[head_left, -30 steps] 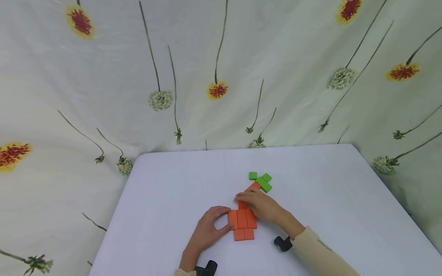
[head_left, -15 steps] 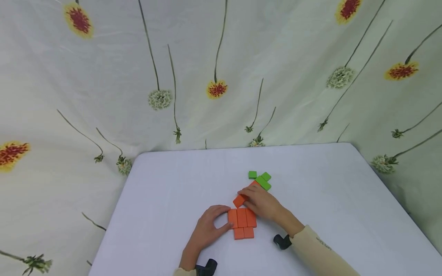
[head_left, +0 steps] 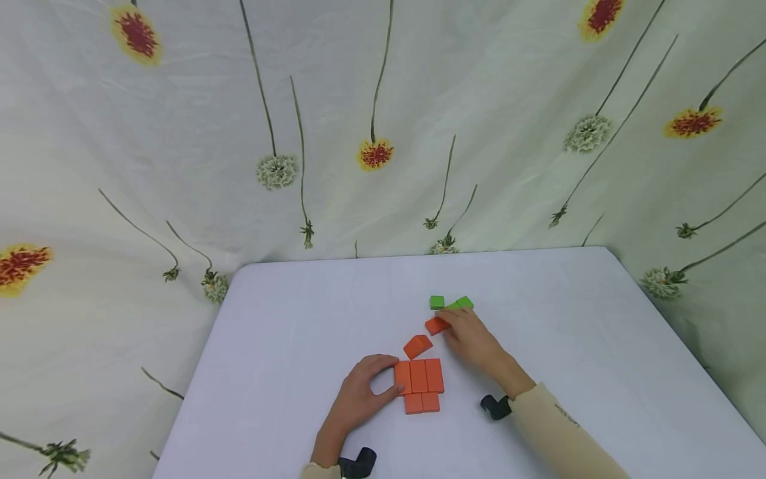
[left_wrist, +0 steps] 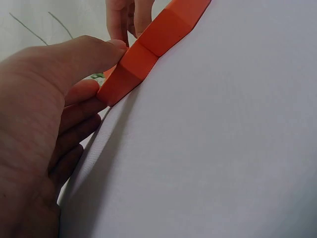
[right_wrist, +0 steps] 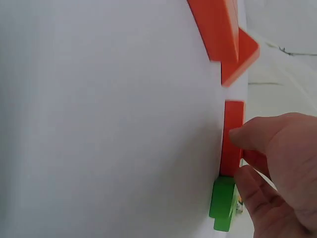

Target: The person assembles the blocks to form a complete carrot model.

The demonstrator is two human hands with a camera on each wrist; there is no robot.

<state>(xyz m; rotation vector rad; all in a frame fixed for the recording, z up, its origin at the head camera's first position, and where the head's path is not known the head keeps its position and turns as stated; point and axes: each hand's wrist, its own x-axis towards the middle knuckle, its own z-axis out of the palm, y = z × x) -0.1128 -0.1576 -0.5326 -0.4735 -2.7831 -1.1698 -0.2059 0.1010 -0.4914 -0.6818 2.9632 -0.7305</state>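
Observation:
My left hand [head_left: 362, 389] pinches the left-hand orange block [head_left: 403, 378] of a flat cluster, index finger at its far corner and thumb at its near one. Further back, my right hand [head_left: 473, 339] holds a separate orange block [head_left: 437, 325] between thumb and fingers; the right wrist view shows its long side [right_wrist: 231, 141] against a green block [right_wrist: 223, 193]. An angled orange piece [head_left: 417, 346] lies between that block and the cluster. Its corner meets the cluster's far edge, or nearly so. My right fingers partly cover the green blocks [head_left: 465, 303] behind them.
A small green cube [head_left: 437, 303] lies apart, left of the other green blocks. Two short orange blocks [head_left: 421, 403] form the cluster's near row. The white table [head_left: 299, 313] ends at a flower-printed cloth [head_left: 335, 133].
My right hand has moved from the angled orange piece, now turned away from the cluster, to the orange block farther back. The green blocks there have shifted slightly. My left hand stays put.

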